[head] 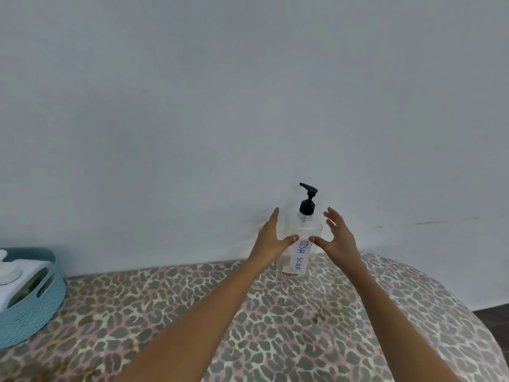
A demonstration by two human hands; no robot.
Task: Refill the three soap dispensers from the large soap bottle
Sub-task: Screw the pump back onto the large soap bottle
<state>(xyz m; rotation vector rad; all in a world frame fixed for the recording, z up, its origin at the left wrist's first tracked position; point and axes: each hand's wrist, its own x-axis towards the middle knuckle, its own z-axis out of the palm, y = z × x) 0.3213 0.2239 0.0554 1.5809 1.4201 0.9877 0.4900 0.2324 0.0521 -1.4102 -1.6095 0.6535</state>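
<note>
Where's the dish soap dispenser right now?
The dish soap dispenser stands upright on the leopard-print table, right of centre against the wall, between the open left hand and right hand.

Your way across the near and middle tabletop (pixel 275 326) lies open, with bare leopard-print cloth from the near edge up to the far side. At the far edge a clear pump bottle (pixel 301 244) stands just before the wall (pixel 248 106), so nothing passes behind it. Your hands flank it, left hand (pixel 271 241) and right hand (pixel 337 238), spread wide. Far left, a blue basket (pixel 33 312) blocks that corner. The right side is free.
</note>
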